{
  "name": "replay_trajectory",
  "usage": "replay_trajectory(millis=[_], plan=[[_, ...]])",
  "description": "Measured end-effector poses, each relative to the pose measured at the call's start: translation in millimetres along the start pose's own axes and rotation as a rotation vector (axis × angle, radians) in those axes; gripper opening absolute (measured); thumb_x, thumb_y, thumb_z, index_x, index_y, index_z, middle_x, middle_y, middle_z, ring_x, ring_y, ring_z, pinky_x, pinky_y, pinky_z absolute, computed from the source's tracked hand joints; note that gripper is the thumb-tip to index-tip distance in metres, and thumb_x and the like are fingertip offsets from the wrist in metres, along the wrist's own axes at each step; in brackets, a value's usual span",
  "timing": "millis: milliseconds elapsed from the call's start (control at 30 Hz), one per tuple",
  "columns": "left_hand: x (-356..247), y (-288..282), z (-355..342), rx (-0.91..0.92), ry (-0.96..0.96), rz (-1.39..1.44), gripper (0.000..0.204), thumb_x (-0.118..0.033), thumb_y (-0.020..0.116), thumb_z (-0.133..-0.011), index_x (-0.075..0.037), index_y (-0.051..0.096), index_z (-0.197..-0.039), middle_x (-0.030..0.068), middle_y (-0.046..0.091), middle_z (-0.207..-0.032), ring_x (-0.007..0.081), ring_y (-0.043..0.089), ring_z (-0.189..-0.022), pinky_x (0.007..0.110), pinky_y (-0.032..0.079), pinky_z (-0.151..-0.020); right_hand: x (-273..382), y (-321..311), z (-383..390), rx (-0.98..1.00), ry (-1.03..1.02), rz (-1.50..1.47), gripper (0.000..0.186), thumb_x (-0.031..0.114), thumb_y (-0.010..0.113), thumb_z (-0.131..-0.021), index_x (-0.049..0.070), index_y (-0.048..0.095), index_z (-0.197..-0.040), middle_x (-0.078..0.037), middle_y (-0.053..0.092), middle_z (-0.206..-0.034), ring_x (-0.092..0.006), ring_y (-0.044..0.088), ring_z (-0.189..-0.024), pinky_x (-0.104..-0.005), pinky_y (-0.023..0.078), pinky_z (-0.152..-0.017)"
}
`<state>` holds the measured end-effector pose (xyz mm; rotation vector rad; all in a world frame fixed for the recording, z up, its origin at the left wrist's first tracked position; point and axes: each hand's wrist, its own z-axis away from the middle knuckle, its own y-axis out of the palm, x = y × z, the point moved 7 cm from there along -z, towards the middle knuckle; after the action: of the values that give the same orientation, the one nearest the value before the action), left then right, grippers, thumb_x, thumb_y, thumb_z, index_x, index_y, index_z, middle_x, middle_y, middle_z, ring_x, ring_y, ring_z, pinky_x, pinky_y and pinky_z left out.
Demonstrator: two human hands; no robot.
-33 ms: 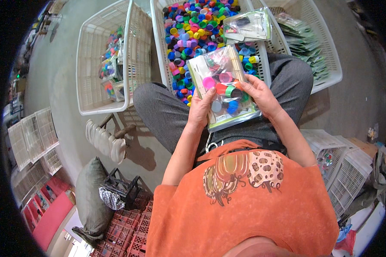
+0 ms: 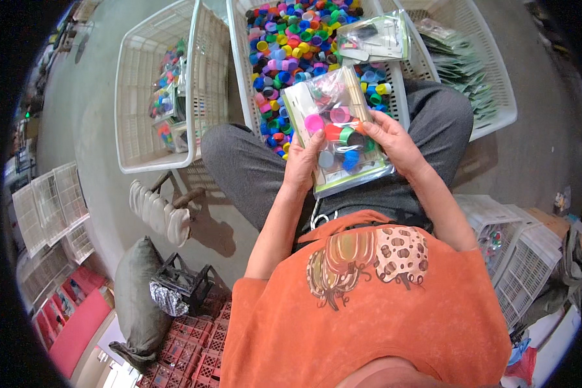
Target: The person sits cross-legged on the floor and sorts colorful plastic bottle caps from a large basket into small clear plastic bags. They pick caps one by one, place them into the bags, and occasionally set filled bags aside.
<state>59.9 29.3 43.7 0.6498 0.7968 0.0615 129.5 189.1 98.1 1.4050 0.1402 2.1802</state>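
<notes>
A clear plastic packet (image 2: 333,161) of colourful plastic caps, sticks and a flat card is held over my lap, between my left hand (image 2: 304,158) and my right hand (image 2: 388,139). Both grip its sides, thumbs on the front. Pink, red, green and blue caps show through the film. Behind it a white crate (image 2: 239,58) holds a mass of loose coloured caps (image 2: 288,48). A similar packet (image 2: 372,39) lies across that crate's upper right part.
A crate (image 2: 128,77) at left holds filled packets. Another (image 2: 498,90) at right holds green-edged packets. A wooden stool with white padding (image 2: 158,210), a grey sack (image 2: 139,304), red crates (image 2: 181,346) and white baskets (image 2: 517,271) stand around me.
</notes>
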Motion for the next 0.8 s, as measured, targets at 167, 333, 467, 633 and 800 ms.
replay_trajectory(millis=[167,333,467,633,800], plan=[[-3,-1,0,0.044,0.011,0.115,0.041,-0.025,0.065,-0.095,-0.008,0.049,-0.129,0.0071,0.065,-0.114,0.0177,0.065,-0.098,0.033,0.057,-0.083,6,2,3,0.017,0.097,-0.069,0.04,0.03,0.048,-0.104,0.001,0.054,-0.13,-0.004,0.064,-0.118,-0.0098,0.06,-0.105,-0.0252,0.049,-0.091],[-6,0,-2,0.038,0.0,0.107,0.036,-0.03,0.059,-0.099,-0.009,0.052,-0.127,0.0069,0.066,-0.113,0.0166,0.066,-0.096,0.033,0.057,-0.082,6,2,4,0.029,0.118,-0.076,0.043,0.036,0.048,-0.104,0.001,0.055,-0.128,-0.003,0.065,-0.114,-0.0088,0.062,-0.1,-0.025,0.051,-0.087],[1,-7,-5,0.041,-0.001,0.074,0.034,-0.03,0.059,-0.099,-0.009,0.054,-0.125,0.0045,0.066,-0.11,0.0143,0.065,-0.093,0.032,0.056,-0.078,-2,1,-3,0.081,0.077,0.0,0.045,0.038,0.052,-0.102,0.0,0.056,-0.127,-0.004,0.065,-0.113,-0.0086,0.062,-0.099,-0.0247,0.05,-0.088],[6,-13,-9,0.051,0.026,0.058,0.033,-0.029,0.059,-0.099,-0.008,0.055,-0.124,0.0033,0.066,-0.109,0.0131,0.065,-0.091,0.03,0.055,-0.077,3,6,0,0.082,0.103,0.058,0.044,0.034,0.057,-0.1,-0.001,0.056,-0.126,-0.005,0.065,-0.115,-0.0093,0.062,-0.101,-0.0252,0.049,-0.09],[-6,3,0,0.046,0.052,0.029,0.034,-0.025,0.062,-0.098,-0.005,0.054,-0.124,0.0065,0.065,-0.112,0.0146,0.065,-0.095,0.03,0.055,-0.081,-4,1,1,0.064,0.143,0.059,0.038,0.014,0.057,-0.09,-0.002,0.058,-0.124,-0.005,0.065,-0.114,-0.0105,0.061,-0.102,-0.0262,0.048,-0.091]])
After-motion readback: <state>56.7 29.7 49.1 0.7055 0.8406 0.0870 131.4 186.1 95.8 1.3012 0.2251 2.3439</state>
